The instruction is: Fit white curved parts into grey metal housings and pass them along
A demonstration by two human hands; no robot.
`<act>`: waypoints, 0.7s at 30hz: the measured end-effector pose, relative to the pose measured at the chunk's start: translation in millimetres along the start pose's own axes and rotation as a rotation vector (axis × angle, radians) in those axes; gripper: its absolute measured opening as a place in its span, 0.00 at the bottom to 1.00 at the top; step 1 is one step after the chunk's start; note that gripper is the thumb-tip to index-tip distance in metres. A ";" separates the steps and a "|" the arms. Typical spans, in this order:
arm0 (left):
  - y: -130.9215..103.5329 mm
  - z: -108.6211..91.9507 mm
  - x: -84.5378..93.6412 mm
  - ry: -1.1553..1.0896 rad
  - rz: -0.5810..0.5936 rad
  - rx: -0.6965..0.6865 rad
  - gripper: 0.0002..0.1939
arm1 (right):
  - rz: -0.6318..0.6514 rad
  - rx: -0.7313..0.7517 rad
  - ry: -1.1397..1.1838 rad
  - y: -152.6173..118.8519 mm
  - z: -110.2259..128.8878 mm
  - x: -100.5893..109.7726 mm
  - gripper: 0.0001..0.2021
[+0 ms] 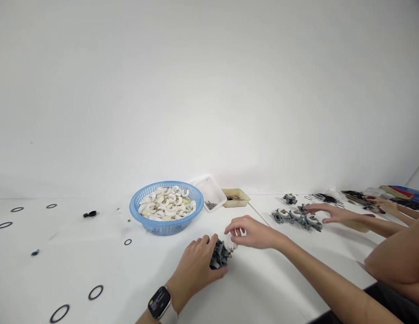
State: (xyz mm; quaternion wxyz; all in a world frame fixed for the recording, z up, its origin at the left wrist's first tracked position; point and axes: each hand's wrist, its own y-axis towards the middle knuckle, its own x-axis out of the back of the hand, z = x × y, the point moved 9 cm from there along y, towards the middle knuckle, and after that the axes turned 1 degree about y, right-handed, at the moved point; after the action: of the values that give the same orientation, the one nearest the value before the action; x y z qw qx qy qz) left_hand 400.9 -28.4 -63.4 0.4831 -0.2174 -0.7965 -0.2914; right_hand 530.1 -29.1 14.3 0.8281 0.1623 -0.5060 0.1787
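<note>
In the lower middle of the frame, the left hand (200, 263), a watch (159, 302) on its wrist, grips a grey metal part (220, 254) between thumb and fingers, just above or on the white table (263, 279). The right hand (258, 233) comes in from the lower right, its fingers bent toward its thumb at a white piece (230, 245) at the part's upper right; blur and overlap leave it unclear whether they pinch the piece or only touch it.

Behind the hands, at centre, stands a blue basket (166, 228) of white curved pieces (167, 203). Right of it are a white tray (209, 185), tilted, and a beige tray (241, 201). Black rings (89, 295) lie scattered at left. At right, a co-worker's hand (332, 213) reaches over a row of similar parts (295, 218).
</note>
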 end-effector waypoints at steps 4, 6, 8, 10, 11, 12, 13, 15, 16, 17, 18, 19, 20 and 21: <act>5.3 4.1 -2.6 -0.077 0.008 0.049 0.28 | -0.058 -0.050 0.112 -15.4 -8.2 -19.2 0.13; 6.4 6.1 0.0 -0.111 0.003 0.073 0.24 | -0.096 -0.090 0.217 -16.3 -18.0 -25.0 0.12; 6.7 9.9 2.8 -0.153 0.005 0.103 0.23 | -0.123 -0.117 0.324 -14.9 -27.3 -28.5 0.12; 6.9 16.9 4.6 -0.207 0.016 0.144 0.24 | -0.136 -0.131 0.397 -12.1 -33.8 -30.0 0.12; 7.1 21.6 5.1 -0.236 0.023 0.168 0.26 | -0.138 -0.137 0.419 -10.2 -36.1 -30.2 0.12; 7.3 26.8 5.7 -0.264 0.030 0.191 0.27 | -0.139 -0.141 0.435 -8.1 -37.9 -29.9 0.13; 7.5 32.0 6.2 -0.289 0.038 0.211 0.29 | -0.140 -0.146 0.456 -5.7 -39.4 -29.5 0.14; 7.8 41.1 7.1 -0.330 0.057 0.236 0.31 | -0.145 -0.154 0.498 0.3 -41.9 -28.1 0.15; 7.7 44.6 7.7 -0.346 0.067 0.241 0.32 | -0.149 -0.157 0.519 3.8 -43.1 -27.3 0.16; 7.5 47.4 8.7 -0.357 0.074 0.243 0.33 | -0.153 -0.161 0.537 7.6 -44.4 -26.6 0.16; 7.2 49.4 9.9 -0.365 0.077 0.241 0.34 | -0.158 -0.165 0.554 11.6 -45.8 -25.9 0.17; 6.9 50.8 11.3 -0.371 0.076 0.236 0.35 | -0.163 -0.169 0.569 15.6 -47.2 -25.3 0.17; 6.8 51.8 12.8 -0.375 0.071 0.230 0.35 | -0.168 -0.172 0.581 19.7 -48.3 -24.7 0.17; 6.9 52.5 14.2 -0.378 0.065 0.221 0.35 | -0.172 -0.174 0.591 23.5 -49.0 -24.1 0.17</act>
State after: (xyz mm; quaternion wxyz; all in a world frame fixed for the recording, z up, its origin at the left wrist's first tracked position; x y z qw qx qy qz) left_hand 365.2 12.9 -68.0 0.3550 -0.2394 -0.8927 -0.1407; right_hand 547.4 10.5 -26.6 0.9621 0.0741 -0.2412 0.1037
